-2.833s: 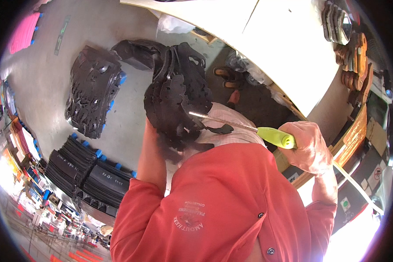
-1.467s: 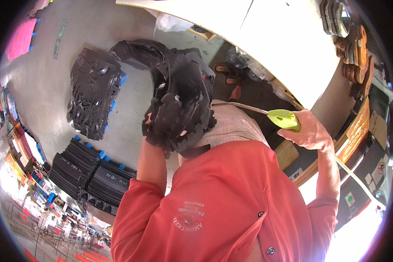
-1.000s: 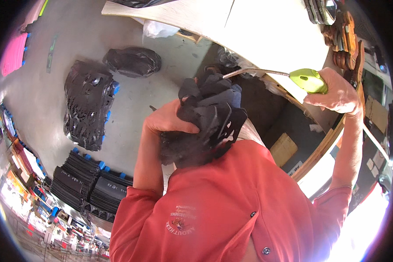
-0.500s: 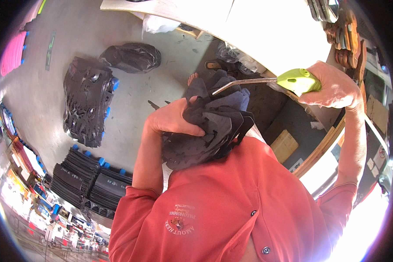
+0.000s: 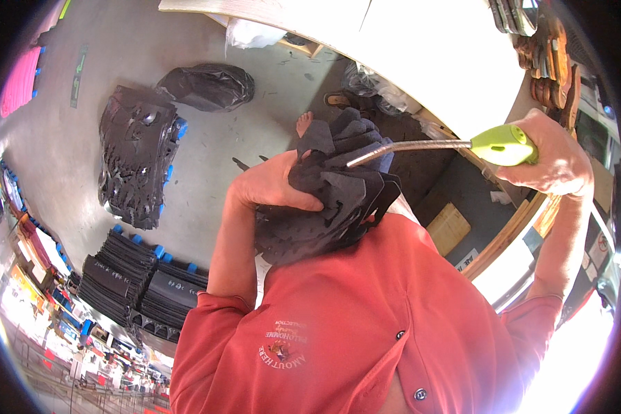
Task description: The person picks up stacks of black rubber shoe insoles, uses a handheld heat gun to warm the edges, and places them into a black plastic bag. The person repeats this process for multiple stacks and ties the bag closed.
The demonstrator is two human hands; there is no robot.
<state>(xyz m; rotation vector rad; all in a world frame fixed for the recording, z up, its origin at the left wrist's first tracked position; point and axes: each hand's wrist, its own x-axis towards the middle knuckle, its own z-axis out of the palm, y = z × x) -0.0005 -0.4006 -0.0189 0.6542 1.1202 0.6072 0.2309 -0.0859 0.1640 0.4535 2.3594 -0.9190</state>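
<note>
A fanned bundle of black sheet pieces (image 5: 307, 231) is gripped near its top by my left hand (image 5: 272, 183), with the thumb laid across the front. The bundle rests close against my red shirt. On the right, my right hand (image 5: 559, 162) is closed round the lime-green body of an air blow gun (image 5: 501, 145). Its long, bent metal nozzle points left, and the tip is at the upper layers of the bundle; whether it touches them I cannot tell.
A white table (image 5: 421, 48) spans the upper right. Stacked black sheets (image 5: 134, 159) and a black plastic bag (image 5: 210, 86) lie on the grey floor. More black stacks (image 5: 121, 276) stand lower left. Brown sole-shaped pieces (image 5: 548, 58) hang at the upper right.
My right hand and the air blow gun have shifted right and slightly down, the nozzle tip with them. The upper sheets of the bundle have changed shape; my left hand has hardly moved.
</note>
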